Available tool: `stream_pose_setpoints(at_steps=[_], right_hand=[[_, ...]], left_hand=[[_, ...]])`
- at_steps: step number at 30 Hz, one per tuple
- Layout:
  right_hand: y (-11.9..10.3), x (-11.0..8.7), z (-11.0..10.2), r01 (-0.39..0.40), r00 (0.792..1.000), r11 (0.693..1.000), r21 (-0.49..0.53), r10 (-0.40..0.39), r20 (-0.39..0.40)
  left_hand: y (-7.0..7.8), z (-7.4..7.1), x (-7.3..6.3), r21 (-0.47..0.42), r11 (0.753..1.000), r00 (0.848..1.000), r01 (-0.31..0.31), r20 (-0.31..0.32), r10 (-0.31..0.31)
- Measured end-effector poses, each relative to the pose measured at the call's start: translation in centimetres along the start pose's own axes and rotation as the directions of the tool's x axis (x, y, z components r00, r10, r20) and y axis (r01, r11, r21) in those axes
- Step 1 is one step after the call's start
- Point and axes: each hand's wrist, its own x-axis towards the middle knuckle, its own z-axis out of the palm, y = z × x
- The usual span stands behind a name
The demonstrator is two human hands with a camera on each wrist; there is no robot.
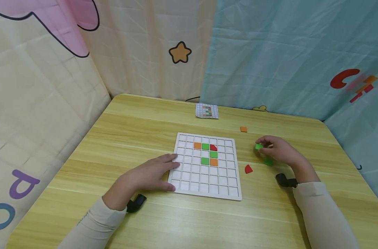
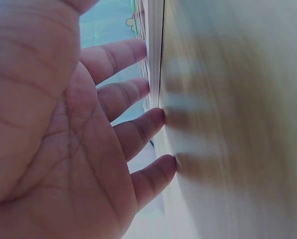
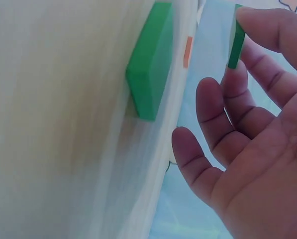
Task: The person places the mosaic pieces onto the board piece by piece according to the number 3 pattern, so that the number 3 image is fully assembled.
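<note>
My left hand [image 1: 148, 173] rests at the left edge of a white grid board [image 1: 204, 197], its fingers fairly straight. In the left wrist view the fingertips [image 2: 155, 117] touch the board's edge and the tabletop. Between thumb and fingers my right hand [image 1: 279, 150] pinches a small green square tile [image 3: 236, 37], held above the table right of the board. Another green tile [image 3: 150, 64] lies on the table below that hand. Green, orange and red tiles fill several cells in the board's upper middle, among them a red quarter-circle tile [image 1: 213, 147].
A loose red quarter-circle tile [image 1: 248, 169] lies just right of the board, and an orange square tile [image 1: 243, 129] lies farther back. A printed pattern card [image 1: 207, 111] is at the table's back edge. Printed curtains [image 1: 270, 52] stand behind the wooden table [image 1: 139, 121].
</note>
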Motion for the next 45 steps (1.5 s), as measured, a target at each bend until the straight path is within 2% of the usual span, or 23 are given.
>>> stream_pose_setpoints(at_steps=[8, 21, 31, 39, 45], right_hand=[[-1.0, 0.2, 0.7, 0.079, 0.997, 0.997, -0.009, -0.08, -0.006], [-3.8, 0.0, 2.2, 0.159, 0.987, 0.987, -0.036, -0.159, 0.012], [-5.8, 0.0, 3.5, 0.219, 0.975, 0.975, -0.045, -0.216, 0.057], [-7.9, -0.2, 4.3, 0.227, 0.971, 0.972, -0.055, -0.222, 0.085], [-8.8, -0.2, 4.9, 0.269, 0.958, 0.962, -0.055, -0.261, 0.118]], left_hand=[[0.0, 0.1, 0.1, -0.007, 1.0, 1.0, 0.0, -0.003, 0.0], [0.0, 0.0, 0.1, -0.003, 1.0, 1.0, 0.002, 0.003, -0.002], [0.0, 0.0, 0.1, 0.004, 1.0, 1.0, 0.002, -0.001, -0.002], [0.0, 0.0, 0.1, 0.005, 1.0, 1.0, 0.014, -0.001, -0.014], [0.1, 0.0, 0.1, 0.002, 1.0, 1.0, 0.01, -0.004, -0.01]])
